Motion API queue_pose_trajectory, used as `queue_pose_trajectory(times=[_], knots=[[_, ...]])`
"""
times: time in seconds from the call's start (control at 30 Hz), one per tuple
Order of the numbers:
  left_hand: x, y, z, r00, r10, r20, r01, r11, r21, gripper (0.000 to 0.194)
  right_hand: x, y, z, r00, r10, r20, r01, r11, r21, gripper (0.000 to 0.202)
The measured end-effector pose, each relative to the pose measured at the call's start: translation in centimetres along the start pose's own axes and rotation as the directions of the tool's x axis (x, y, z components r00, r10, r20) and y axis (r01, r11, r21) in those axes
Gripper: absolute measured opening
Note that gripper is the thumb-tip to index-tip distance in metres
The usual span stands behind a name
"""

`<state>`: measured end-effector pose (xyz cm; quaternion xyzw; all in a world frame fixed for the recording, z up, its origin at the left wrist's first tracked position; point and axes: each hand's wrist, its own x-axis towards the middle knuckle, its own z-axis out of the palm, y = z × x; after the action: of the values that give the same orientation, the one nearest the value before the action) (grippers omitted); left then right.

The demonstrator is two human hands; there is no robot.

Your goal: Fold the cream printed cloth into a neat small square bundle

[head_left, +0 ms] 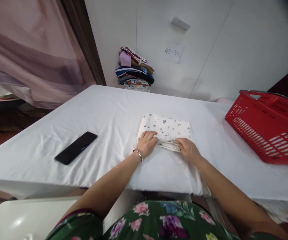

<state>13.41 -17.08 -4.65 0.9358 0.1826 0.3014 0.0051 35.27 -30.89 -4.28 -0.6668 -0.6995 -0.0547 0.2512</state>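
Note:
A white cloth with small dark and grey printed motifs lies folded into a rectangle on the white-covered table. Its layers show along the near edge. My left hand, with a silver bracelet at the wrist, grips the near left corner, fingers on top and close together. At the near right corner, my right hand pinches the layered edge between thumb and fingers. The undersides of both hands are hidden.
A black phone lies on the table to the left. To the right stands a red plastic basket with a metal handle. Beyond the far edge is a stack of folded clothes. Pink curtains hang at the left.

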Motion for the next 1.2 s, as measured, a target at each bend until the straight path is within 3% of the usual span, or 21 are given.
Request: queue_pose_trajectory(times=[0.3, 0.53, 0.77, 1.07, 1.2], knots=[[-0.3, -0.5, 0.7, 0.998, 0.009, -0.059, -0.008, 1.0, 0.016, 0.024, -0.1, 0.2, 0.1, 0.988, -0.155, -0.002, 0.155, 0.987, -0.035, 0.024], [-0.1, -0.6, 0.3, 0.998, -0.052, -0.02, 0.053, 0.999, 0.01, 0.013, -0.1, -0.4, 0.2, 0.994, -0.111, 0.016, 0.112, 0.988, -0.105, 0.018], [-0.1, -0.7, 0.3, 0.997, -0.064, -0.039, 0.065, 0.998, 0.023, 0.021, -0.2, -0.4, 0.3, 0.991, -0.134, 0.023, 0.136, 0.978, -0.161, 0.025], [-0.2, -0.8, 0.7, 0.998, -0.056, -0.04, 0.058, 0.997, 0.058, 0.021, -1.0, -1.5, 0.2, 0.987, -0.15, -0.055, 0.146, 0.986, -0.082, 0.023], [-0.5, -1.0, 0.8, 0.998, -0.041, -0.05, 0.043, 0.998, 0.043, 0.018, -1.0, -1.5, 0.4, 0.99, -0.144, -0.002, 0.144, 0.988, -0.057, 0.023]])
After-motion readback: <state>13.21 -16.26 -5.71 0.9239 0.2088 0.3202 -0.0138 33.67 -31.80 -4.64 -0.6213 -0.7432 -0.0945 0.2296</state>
